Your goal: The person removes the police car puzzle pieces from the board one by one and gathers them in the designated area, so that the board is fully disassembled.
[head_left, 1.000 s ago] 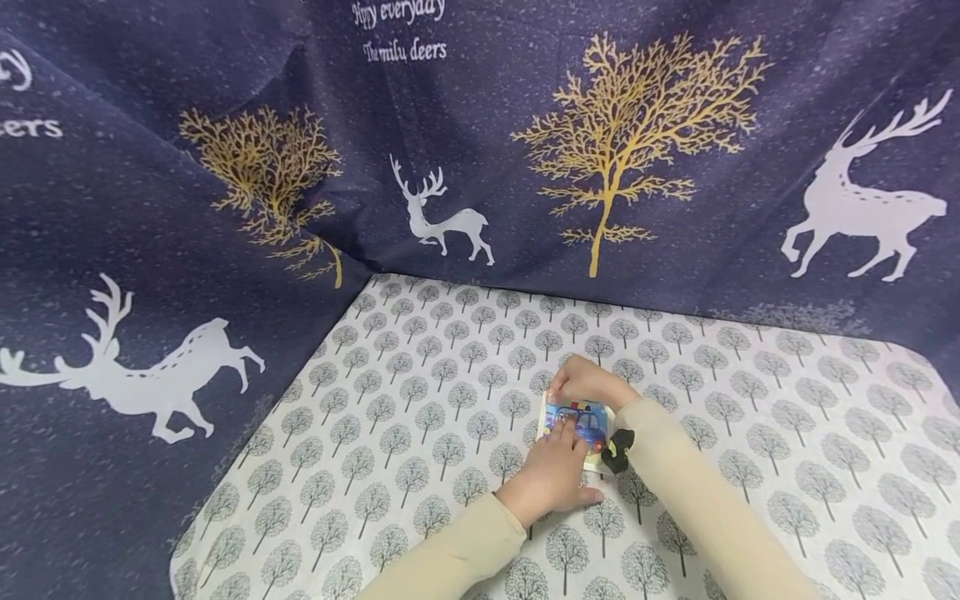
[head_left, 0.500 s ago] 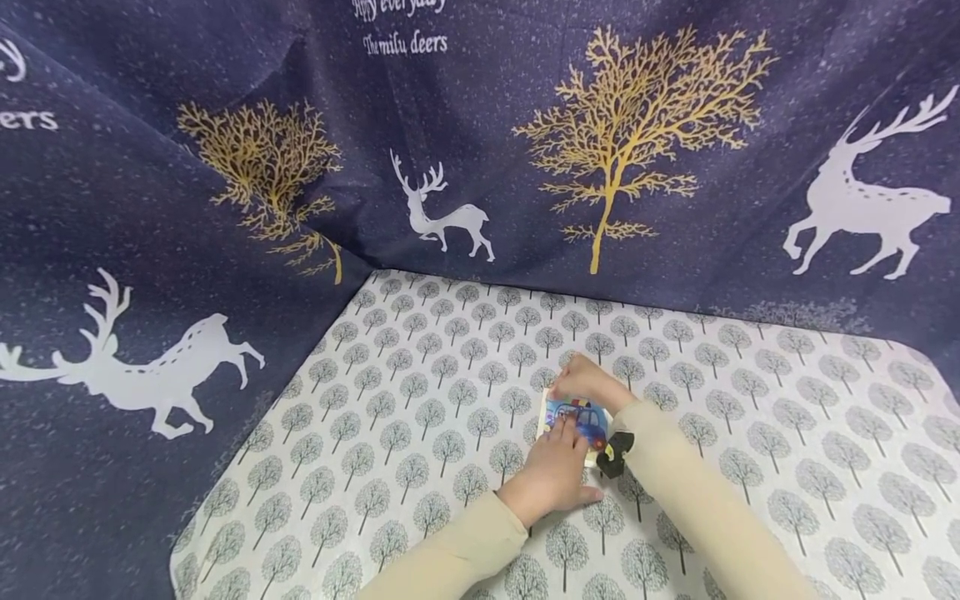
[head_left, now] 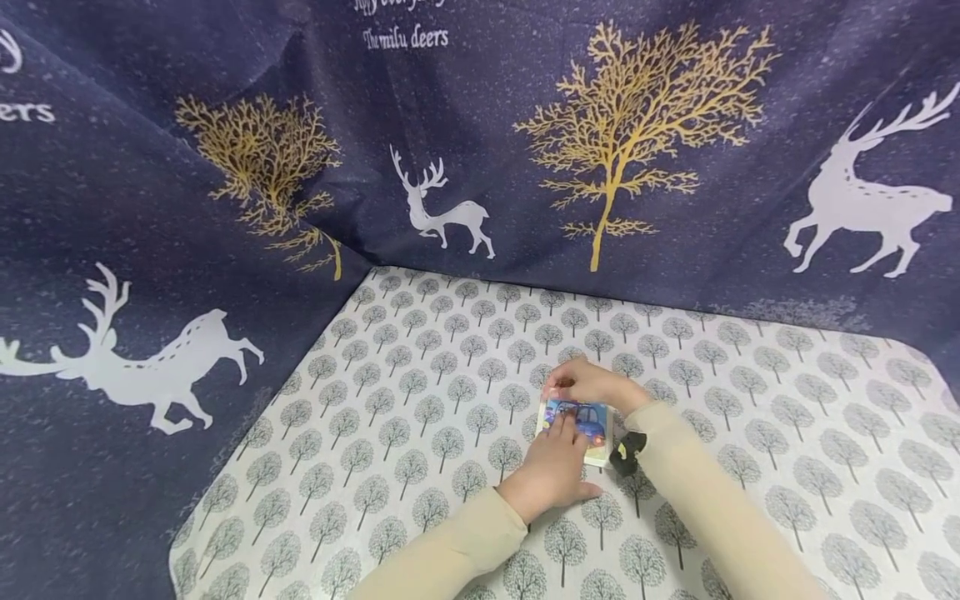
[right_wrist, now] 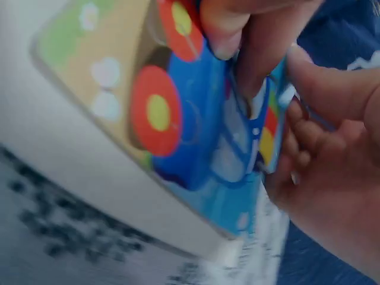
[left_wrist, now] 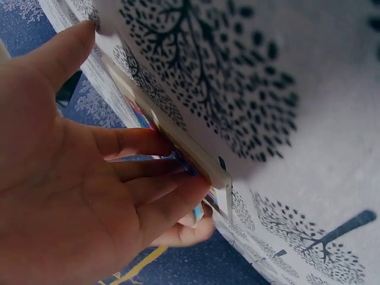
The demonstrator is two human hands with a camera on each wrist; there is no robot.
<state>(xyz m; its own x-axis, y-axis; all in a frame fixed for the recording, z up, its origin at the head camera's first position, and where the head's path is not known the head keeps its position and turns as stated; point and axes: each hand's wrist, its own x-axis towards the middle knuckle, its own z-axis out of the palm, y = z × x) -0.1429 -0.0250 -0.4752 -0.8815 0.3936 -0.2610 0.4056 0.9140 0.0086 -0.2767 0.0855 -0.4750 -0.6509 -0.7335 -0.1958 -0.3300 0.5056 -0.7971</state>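
Observation:
A small picture board (head_left: 597,454) with a blue car lies on the cloth, its red and yellow wheels large in the right wrist view (right_wrist: 65,47). My left hand (head_left: 553,468) rests its extended fingers on the car picture, thumb apart. At the board's far edge, my right hand (head_left: 592,385) pinches a thin piece (right_wrist: 270,133) with blue, red and yellow print, tilted up from the board. In the left wrist view, the right fingertips (left_wrist: 191,233) show beyond the board's edge (left_wrist: 172,127). The fingers hide part of the picture.
A white cloth (head_left: 420,433) printed with grey trees covers the surface. Behind and to the left hangs a dark blue cloth (head_left: 510,108) with white deer and golden trees. A black and yellow item (head_left: 627,453) sits at my right wrist.
My right hand has turned and shifted slightly at the far edge. The red and yellow print above the car, visible earlier in the head view, is hidden there now. The left hand stays in place.

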